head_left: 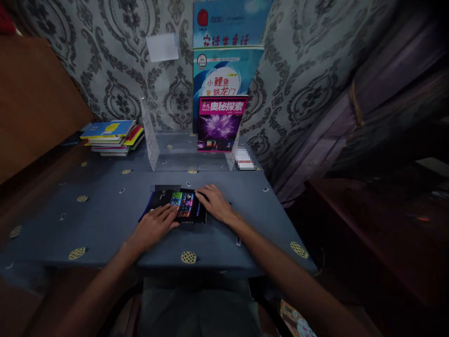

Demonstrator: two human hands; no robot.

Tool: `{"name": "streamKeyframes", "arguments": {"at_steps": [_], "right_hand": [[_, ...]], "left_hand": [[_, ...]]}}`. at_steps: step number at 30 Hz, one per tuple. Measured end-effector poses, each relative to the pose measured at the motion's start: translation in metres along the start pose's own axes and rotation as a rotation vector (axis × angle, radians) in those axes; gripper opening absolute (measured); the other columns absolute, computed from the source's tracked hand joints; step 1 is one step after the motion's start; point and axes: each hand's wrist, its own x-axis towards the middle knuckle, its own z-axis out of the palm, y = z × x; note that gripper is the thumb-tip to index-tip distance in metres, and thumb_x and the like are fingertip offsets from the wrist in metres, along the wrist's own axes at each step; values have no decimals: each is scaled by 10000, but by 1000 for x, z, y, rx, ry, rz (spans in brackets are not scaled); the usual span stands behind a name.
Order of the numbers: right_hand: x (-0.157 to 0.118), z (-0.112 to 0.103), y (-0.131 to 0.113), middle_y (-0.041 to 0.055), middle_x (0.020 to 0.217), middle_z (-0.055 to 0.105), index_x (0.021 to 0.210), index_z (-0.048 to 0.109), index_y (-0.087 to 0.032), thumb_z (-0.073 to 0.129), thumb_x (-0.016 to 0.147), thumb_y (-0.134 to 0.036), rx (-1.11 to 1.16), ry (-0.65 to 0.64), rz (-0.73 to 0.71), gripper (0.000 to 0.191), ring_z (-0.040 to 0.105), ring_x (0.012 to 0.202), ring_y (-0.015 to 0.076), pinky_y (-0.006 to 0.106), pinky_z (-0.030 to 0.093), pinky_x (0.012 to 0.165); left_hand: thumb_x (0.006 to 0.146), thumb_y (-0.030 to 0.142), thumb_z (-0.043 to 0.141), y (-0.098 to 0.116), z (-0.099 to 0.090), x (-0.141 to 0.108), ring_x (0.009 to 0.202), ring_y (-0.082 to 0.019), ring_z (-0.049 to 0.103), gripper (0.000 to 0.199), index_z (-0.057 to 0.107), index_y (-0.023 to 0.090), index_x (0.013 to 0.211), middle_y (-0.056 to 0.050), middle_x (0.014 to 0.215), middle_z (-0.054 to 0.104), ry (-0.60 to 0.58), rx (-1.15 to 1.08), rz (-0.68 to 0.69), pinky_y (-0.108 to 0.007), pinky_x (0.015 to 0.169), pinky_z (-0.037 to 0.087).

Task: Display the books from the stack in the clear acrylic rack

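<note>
A dark book (187, 206) with a grid of small colour pictures lies flat on the table in front of me. My left hand (157, 222) rests on its near left part, fingers stretched out over the cover. At the book's right edge lies my right hand (213, 201), its fingertips touching the upper right corner, fingers extended. Behind the book stands a clear acrylic rack (151, 135). Upright at its right end are a purple book (222, 124) in front, then a light-blue book (224, 70) and a taller blue book (229, 21).
A stack of books (112, 135) sits at the table's back left. A small white pixelated item (244, 159) lies right of the rack. Patterned wall covering (119, 56) rises behind, with a tied curtain (322, 117) on the right. The blue tablecloth (224, 252) ends near my lap.
</note>
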Motion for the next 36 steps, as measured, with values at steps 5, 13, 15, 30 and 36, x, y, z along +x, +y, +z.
{"name": "streamKeyframes", "arguments": {"at_steps": [5, 13, 15, 30, 36], "right_hand": [[2, -10, 6, 95, 893, 732, 893, 727, -177, 276, 1064, -513, 209, 29, 101, 587, 657, 921, 239, 385, 461, 922], [6, -9, 13, 54, 779, 717, 1048, 743, -155, 458, 897, -752, 758, 125, 244, 679, 672, 740, 197, 292, 531, 660], [7, -8, 12, 33, 793, 710, 1128, 706, -175, 587, 841, -724, 901, 171, 232, 630, 670, 733, 176, 277, 538, 664], [7, -8, -2, -55, 548, 603, 706, 638, -197, 827, 652, -617, 1139, 124, 238, 463, 558, 499, 103, 232, 475, 525], [7, -22, -1, -93, 478, 471, 693, 581, -207, 796, 668, -619, 1079, 189, 361, 466, 396, 378, 59, 196, 309, 373]], "left_hand": [[1059, 329, 366, -2, -15, 13, 772, -165, 726, 319, 651, 187, 1051, -54, 882, 758, 102, -212, -150, -251, 691, 534], [1001, 391, 400, -5, -36, 35, 440, -86, 384, 355, 521, 209, 721, 77, 522, 379, 172, -487, -536, -213, 500, 309], [983, 404, 404, -6, -41, 41, 456, -86, 352, 375, 469, 211, 667, 76, 525, 338, 203, -533, -585, -218, 500, 291], [817, 690, 623, -7, -44, 87, 649, -152, 565, 511, 603, 192, 703, 18, 628, 588, 571, -1220, -872, -255, 608, 463], [647, 689, 772, -14, -1, 93, 799, -241, 712, 586, 695, 164, 896, -47, 770, 745, 550, -1575, -1138, -371, 777, 567]]}}
